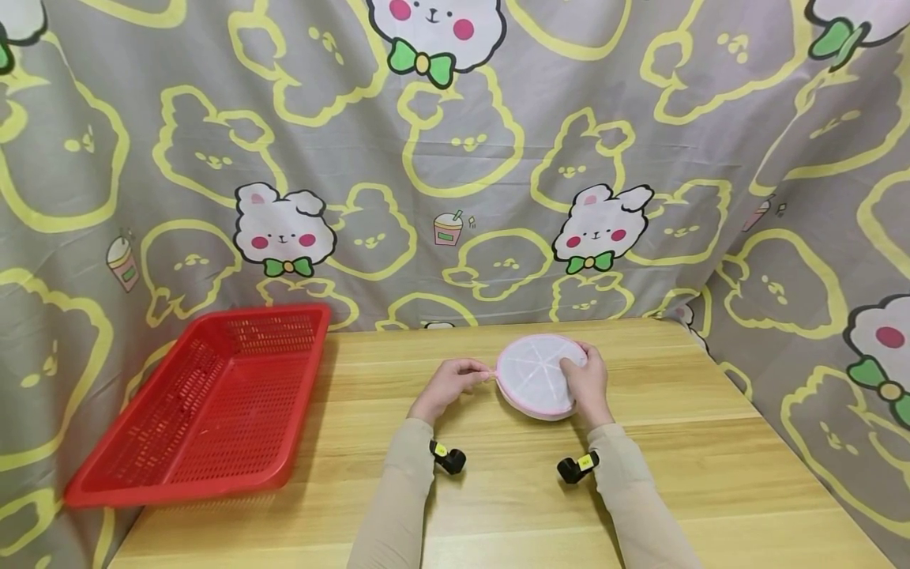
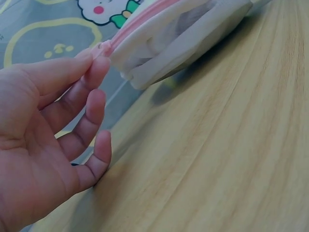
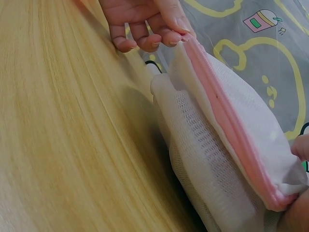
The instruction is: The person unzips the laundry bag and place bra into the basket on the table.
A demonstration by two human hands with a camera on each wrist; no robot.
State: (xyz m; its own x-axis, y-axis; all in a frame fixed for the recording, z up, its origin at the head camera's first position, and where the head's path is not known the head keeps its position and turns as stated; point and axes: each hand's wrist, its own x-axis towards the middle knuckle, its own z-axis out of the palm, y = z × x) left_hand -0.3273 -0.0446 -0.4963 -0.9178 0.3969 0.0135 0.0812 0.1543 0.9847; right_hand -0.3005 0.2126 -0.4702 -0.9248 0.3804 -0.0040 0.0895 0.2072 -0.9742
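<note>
A round white mesh laundry bag [image 1: 536, 371] with a pink zipper edge [image 3: 227, 121] is held just over the wooden table near its far side. Thumb and index finger of my left hand [image 1: 455, 385] pinch the pink end of the zipper at the bag's left edge. In the left wrist view the other fingers of that left hand [image 2: 53, 121] are loosely bent and hold nothing. My right hand [image 1: 588, 383] grips the bag's right edge, its thumb on the top face and its fingers hidden underneath. Soft mesh folds [image 3: 193, 140] hang below the zipper in the right wrist view.
A red plastic basket [image 1: 284, 466] with perforated sides stands at the table's left. The wooden table [image 1: 711, 474] reaches back to a grey patterned curtain [image 1: 370, 158], which also hangs along both sides. Each wrist wears a small black camera [image 1: 449, 458].
</note>
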